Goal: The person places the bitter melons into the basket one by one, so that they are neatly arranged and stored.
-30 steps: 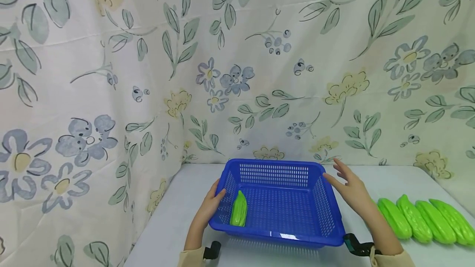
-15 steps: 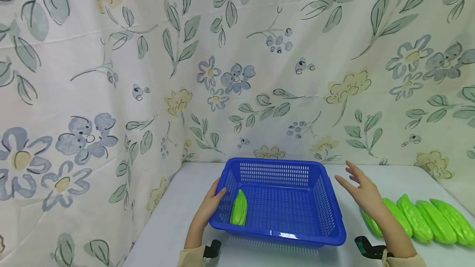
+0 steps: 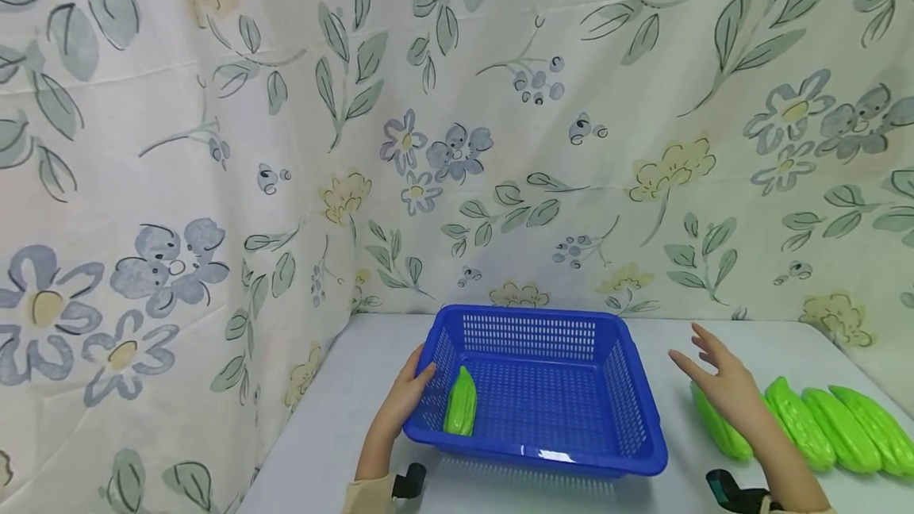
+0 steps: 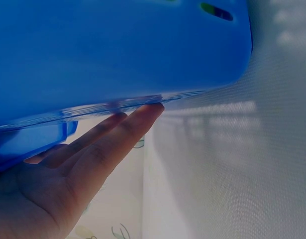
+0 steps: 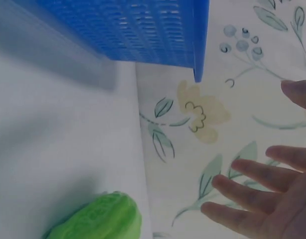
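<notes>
A blue plastic basket (image 3: pixel 543 454) with slotted walls sits in the middle of the table, and a ridged green bitter melon (image 3: pixel 461 404) lies at its left side. My left hand (image 3: pixel 401 399) grips the basket's left rim, thumb over the top; from the left wrist, its fingers (image 4: pixel 108 144) extend against the outer side. To the right of the basket, my right hand (image 3: pixel 735 389) hovers apart from it with fingers spread, holding nothing. Beneath and beside that hand lie several more bitter melons (image 3: pixel 800 427), the nearest one partly hidden by the forearm.
The white table (image 3: pixel 321 435) reaches back to a floral cloth (image 3: pixel 457 244) hanging behind and at the left. In the right wrist view, the basket's wall (image 5: pixel 143 35) is above and one melon tip (image 5: pixel 105 219) shows at the bottom.
My right hand has moved away from the basket's right rim, rightward and slightly down, uncovering the leftmost melon of the row. The left hand and basket stay nearly still.
</notes>
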The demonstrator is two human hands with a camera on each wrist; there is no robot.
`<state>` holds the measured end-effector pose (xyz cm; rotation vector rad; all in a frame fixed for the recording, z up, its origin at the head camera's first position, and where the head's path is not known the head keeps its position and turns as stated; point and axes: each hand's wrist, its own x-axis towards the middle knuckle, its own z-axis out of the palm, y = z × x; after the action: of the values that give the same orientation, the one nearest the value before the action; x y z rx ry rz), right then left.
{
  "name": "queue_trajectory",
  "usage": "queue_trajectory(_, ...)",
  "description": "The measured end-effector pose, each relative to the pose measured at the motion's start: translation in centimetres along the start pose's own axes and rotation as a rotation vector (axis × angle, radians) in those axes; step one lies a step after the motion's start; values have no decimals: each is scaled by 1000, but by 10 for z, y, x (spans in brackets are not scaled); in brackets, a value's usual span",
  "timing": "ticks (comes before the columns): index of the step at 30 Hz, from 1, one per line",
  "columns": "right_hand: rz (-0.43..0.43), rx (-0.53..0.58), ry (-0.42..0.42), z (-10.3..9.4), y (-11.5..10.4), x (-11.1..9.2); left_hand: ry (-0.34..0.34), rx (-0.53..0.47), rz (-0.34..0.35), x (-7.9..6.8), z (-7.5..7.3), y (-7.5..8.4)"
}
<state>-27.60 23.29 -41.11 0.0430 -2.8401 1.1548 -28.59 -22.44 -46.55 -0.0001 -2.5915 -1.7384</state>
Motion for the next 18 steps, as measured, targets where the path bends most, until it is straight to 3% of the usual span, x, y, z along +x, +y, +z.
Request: queue_trajectory(18,62,-39,-27,-8,38,0,1,1,11,1,1,-4)
